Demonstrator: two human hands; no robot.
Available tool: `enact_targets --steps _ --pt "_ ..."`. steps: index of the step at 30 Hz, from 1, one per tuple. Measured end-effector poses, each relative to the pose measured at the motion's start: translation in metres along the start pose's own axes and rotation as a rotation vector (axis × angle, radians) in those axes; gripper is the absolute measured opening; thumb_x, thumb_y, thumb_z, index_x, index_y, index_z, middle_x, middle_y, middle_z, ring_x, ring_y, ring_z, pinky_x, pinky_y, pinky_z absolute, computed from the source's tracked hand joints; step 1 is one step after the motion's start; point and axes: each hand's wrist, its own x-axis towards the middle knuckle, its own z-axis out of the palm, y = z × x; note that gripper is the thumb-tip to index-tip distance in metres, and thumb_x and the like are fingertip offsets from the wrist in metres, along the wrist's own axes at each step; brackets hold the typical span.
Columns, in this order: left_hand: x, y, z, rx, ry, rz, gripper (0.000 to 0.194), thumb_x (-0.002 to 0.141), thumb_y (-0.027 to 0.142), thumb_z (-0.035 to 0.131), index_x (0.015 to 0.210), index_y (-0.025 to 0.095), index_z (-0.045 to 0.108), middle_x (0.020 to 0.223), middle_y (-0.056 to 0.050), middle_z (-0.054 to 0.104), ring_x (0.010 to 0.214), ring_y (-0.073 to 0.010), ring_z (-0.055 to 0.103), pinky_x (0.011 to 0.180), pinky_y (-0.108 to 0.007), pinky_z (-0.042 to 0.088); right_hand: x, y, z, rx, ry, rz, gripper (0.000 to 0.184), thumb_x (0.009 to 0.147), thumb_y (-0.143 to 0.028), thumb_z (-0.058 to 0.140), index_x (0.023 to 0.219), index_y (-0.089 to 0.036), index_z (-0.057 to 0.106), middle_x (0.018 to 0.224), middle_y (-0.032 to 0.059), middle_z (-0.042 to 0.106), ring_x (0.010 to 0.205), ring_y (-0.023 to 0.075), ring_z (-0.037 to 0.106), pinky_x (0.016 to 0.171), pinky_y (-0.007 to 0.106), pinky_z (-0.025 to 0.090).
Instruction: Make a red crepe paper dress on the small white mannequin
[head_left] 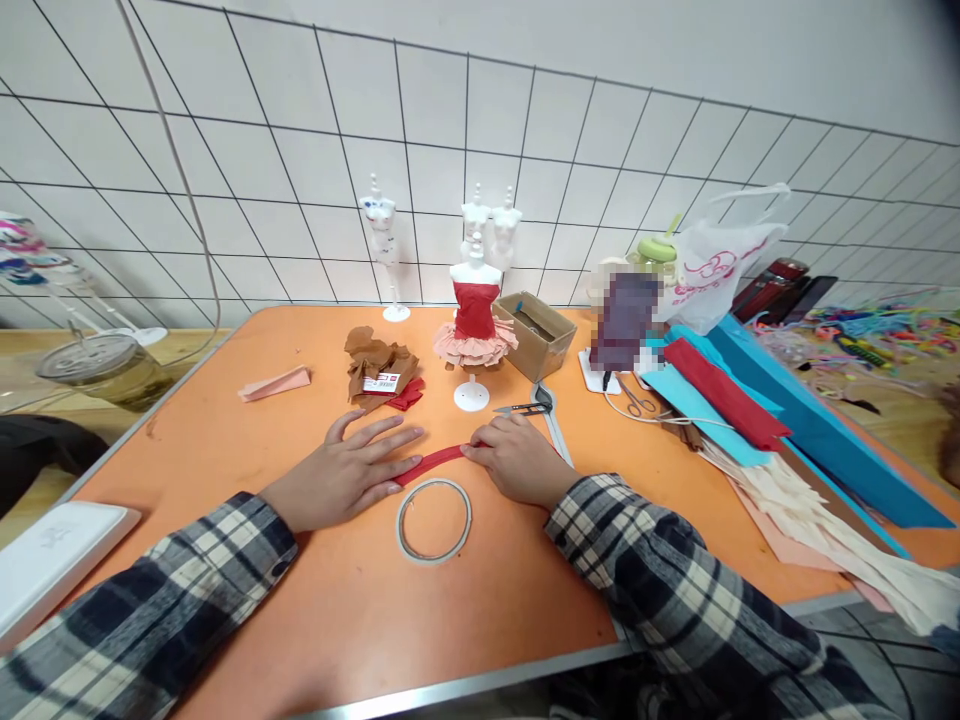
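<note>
A narrow red strip (441,459), paper or cloth, lies on the orange table between my hands. My left hand (341,468) rests flat with fingers spread, its fingertips on the strip's left end. The fingers of my right hand (517,457) are curled and pinch the strip's other end. Just below the strip lies a ring of tape (433,521). Behind my hands stands a small white dress form (474,270) wearing a red bodice (475,311) and a ruffled pink skirt (475,345). Black thread snips (525,408) lie just beyond my right hand.
Crumpled brown paper (379,362) and a folded pink piece (274,384) lie to the left. A cardboard box (535,335) stands behind, beside a phone (626,318). Scissors (638,402), a red roll (724,392) and blue sheets (817,430) occupy the right. A white case (60,560) sits near left.
</note>
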Motion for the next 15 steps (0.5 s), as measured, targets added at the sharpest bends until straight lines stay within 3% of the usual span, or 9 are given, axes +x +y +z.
enact_targets --steps 4,9,11,15 --pt "-0.019 -0.002 -0.005 0.052 -0.025 0.014 0.045 0.098 0.039 0.049 0.143 0.041 0.048 0.152 -0.002 0.049 0.138 -0.0287 0.047 0.119 -0.051 0.002 0.000 0.000 0.000 0.006 -0.004 0.009 0.029 0.102 -0.022 0.046 0.120 -0.024 0.069 0.107 0.0071 0.070 0.096 0.0213 0.053 0.085 0.038 0.033" --pt "-0.037 -0.010 -0.011 0.054 -0.022 0.007 0.046 0.095 0.044 0.053 0.141 0.043 0.051 0.148 -0.002 0.054 0.133 -0.0289 0.051 0.118 -0.049 0.008 -0.001 -0.001 -0.003 0.000 -0.017 0.007 0.029 0.099 -0.020 0.048 0.121 -0.023 0.068 0.109 0.0074 0.069 0.096 0.0220 0.053 0.086 0.039 0.033" --pt "-0.040 -0.014 -0.013 0.048 0.043 -0.068 0.044 0.093 0.046 0.055 0.137 0.041 0.056 0.139 -0.002 0.063 0.127 -0.0298 0.056 0.117 -0.051 0.013 -0.001 -0.002 -0.005 0.002 -0.017 0.016 0.029 0.099 -0.020 0.048 0.120 -0.022 0.068 0.108 0.0080 0.070 0.096 0.0224 0.053 0.086 0.039 0.033" --pt "-0.027 -0.010 -0.014 -0.111 0.256 -0.399 0.038 0.096 0.048 0.045 0.117 0.027 0.069 0.111 -0.007 0.073 0.106 -0.0282 0.062 0.098 -0.046 0.041 0.000 -0.007 -0.009 -0.015 -0.017 0.056 0.025 0.098 -0.019 0.047 0.110 -0.019 0.069 0.096 0.0086 0.069 0.092 0.0230 0.053 0.085 0.039 0.033"
